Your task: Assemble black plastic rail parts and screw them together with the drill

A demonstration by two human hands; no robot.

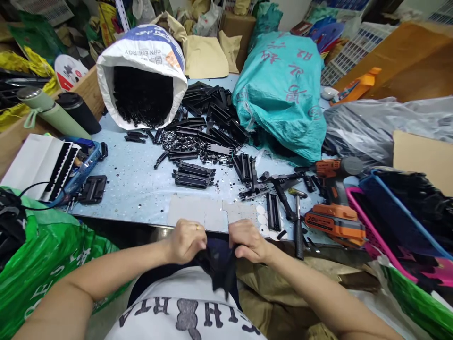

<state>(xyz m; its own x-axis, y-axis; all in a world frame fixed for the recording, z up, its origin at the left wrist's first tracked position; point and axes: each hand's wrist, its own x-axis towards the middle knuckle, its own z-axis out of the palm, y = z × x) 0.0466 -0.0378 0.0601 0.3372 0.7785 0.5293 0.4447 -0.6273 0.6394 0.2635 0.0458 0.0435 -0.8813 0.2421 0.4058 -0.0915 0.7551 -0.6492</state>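
At the front edge of the table, my left hand [187, 242] and my right hand [248, 241] are both closed, a short gap apart. Between them a dark, blurred black piece [223, 271] hangs down over my lap, gripped from either side; its exact kind is unclear. Just beyond my hands, a grey flat plate [196, 211] lies on the blue tabletop [141, 189]. Farther back are a small stack of long black plastic parts [194, 174] and a heap of similar parts [212, 111] with many small metal pins [182, 141].
To the right lie a hammer [299, 226], an orange cordless drill [334, 222] and a blue bin [399, 217]. A white sack [106, 89] of black pieces and a teal sack [279, 89] stand behind. On the left are a blue basket [79, 174] and green bag [63, 269].
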